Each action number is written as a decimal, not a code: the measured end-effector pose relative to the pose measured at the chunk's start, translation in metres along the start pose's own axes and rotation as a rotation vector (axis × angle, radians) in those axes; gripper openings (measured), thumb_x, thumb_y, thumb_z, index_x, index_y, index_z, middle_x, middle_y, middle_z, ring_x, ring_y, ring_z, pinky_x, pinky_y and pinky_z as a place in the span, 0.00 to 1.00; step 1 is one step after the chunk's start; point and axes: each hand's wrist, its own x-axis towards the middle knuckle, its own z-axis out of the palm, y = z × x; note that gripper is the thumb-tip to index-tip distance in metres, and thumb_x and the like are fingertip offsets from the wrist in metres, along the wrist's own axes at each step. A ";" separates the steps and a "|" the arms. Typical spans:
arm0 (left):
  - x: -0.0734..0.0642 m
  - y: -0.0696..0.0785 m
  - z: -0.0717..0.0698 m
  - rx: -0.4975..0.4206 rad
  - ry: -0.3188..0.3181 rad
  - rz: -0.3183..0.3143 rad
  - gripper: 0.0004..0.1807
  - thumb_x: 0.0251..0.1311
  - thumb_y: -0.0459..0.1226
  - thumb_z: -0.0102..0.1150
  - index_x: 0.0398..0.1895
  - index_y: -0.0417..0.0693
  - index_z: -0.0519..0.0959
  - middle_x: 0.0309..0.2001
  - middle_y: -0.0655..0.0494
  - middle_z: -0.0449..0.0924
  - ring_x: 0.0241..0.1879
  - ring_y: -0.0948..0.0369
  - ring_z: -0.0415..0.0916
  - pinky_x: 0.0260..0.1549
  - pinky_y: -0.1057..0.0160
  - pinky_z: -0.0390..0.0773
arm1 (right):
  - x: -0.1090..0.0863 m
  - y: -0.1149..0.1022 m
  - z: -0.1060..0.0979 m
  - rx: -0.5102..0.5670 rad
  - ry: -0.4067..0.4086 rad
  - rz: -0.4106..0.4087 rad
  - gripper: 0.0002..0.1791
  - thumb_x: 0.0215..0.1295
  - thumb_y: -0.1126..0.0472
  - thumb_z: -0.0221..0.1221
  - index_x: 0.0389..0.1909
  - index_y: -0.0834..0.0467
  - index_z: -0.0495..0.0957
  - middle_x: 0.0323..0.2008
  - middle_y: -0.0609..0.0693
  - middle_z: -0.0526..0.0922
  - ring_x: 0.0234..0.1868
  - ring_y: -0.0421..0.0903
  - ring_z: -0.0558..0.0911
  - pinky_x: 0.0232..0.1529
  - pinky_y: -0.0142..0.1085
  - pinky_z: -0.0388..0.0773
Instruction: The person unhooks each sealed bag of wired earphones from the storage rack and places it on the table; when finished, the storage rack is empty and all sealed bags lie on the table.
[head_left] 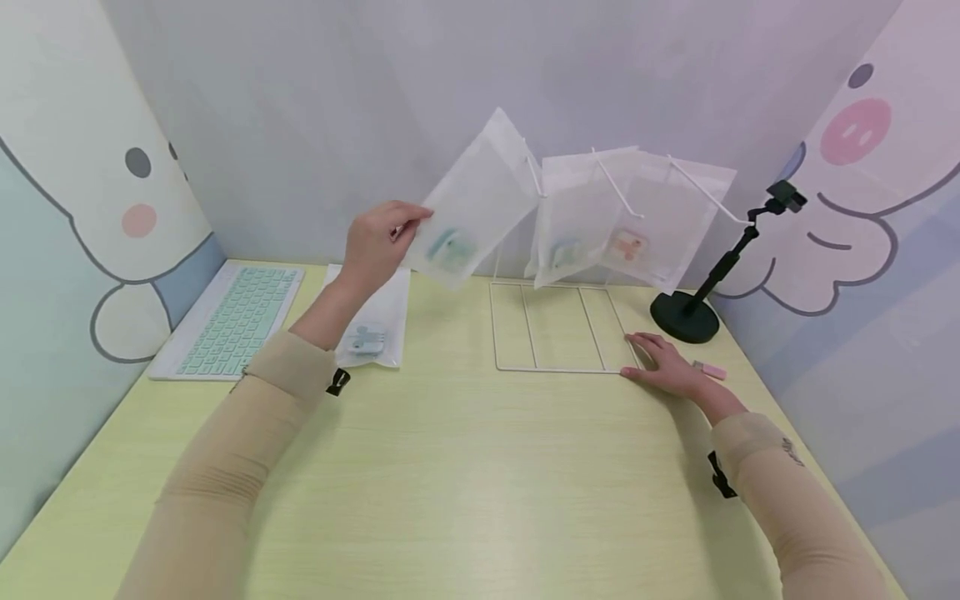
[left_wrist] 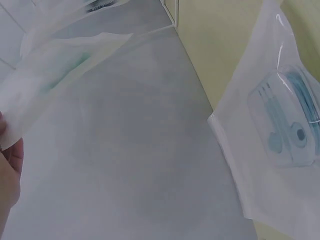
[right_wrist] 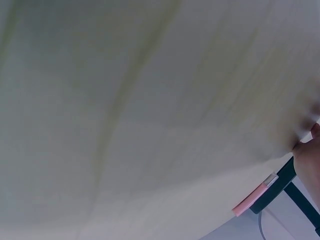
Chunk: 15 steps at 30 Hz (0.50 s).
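In the head view, my left hand (head_left: 384,248) pinches the left edge of a translucent white bag (head_left: 480,196) with a green-and-blue item inside. The bag is tilted, and its right side meets the leftmost arm of a white wire rack (head_left: 551,369). Two more bags hang from the rack's other arms: a middle bag (head_left: 573,200) and a right bag (head_left: 686,204) with an orange item low inside. My right hand (head_left: 666,367) rests at the right side of the rack's base, thumb by the front corner, fingers extended along the wire.
Another white bag (head_left: 393,308), holding a clear case with blue parts, lies behind my left forearm. Left of it is a keyboard (head_left: 247,312) with green keys. A black stand (head_left: 684,317) and a small pink stick-like object (head_left: 710,370) are near my right hand.
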 end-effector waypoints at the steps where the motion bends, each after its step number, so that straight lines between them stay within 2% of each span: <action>1: 0.000 0.001 -0.002 0.004 -0.008 -0.005 0.10 0.62 0.29 0.56 0.41 0.43 0.85 0.41 0.49 0.84 0.22 0.59 0.70 0.24 0.68 0.63 | 0.000 0.000 0.000 0.002 -0.002 0.001 0.42 0.62 0.44 0.59 0.70 0.60 0.55 0.68 0.68 0.52 0.68 0.69 0.51 0.62 0.66 0.47; 3: -0.001 0.003 -0.006 -0.006 -0.024 -0.010 0.11 0.60 0.27 0.56 0.43 0.42 0.84 0.43 0.47 0.83 0.25 0.57 0.74 0.25 0.65 0.65 | 0.000 -0.001 0.000 0.005 -0.005 0.002 0.42 0.62 0.44 0.59 0.71 0.60 0.55 0.68 0.68 0.52 0.68 0.69 0.51 0.62 0.66 0.48; 6: -0.001 0.007 -0.012 -0.028 -0.064 -0.002 0.15 0.56 0.25 0.59 0.47 0.40 0.83 0.47 0.46 0.81 0.39 0.53 0.79 0.32 0.59 0.73 | 0.000 -0.002 0.000 0.005 -0.006 0.004 0.42 0.62 0.44 0.59 0.71 0.60 0.55 0.68 0.68 0.52 0.68 0.69 0.51 0.62 0.66 0.48; 9: -0.001 0.011 -0.019 -0.053 -0.129 0.011 0.20 0.53 0.24 0.62 0.51 0.39 0.80 0.51 0.45 0.79 0.51 0.51 0.76 0.43 0.54 0.75 | 0.000 -0.001 0.000 0.004 -0.002 0.004 0.42 0.62 0.44 0.59 0.71 0.60 0.55 0.68 0.68 0.53 0.67 0.69 0.51 0.62 0.66 0.48; 15: 0.000 0.020 -0.032 -0.109 -0.249 0.022 0.30 0.48 0.22 0.66 0.59 0.39 0.74 0.57 0.44 0.73 0.59 0.51 0.69 0.54 0.53 0.72 | 0.000 0.000 0.001 0.003 0.005 0.003 0.42 0.62 0.44 0.59 0.71 0.60 0.55 0.68 0.68 0.53 0.67 0.69 0.51 0.62 0.66 0.48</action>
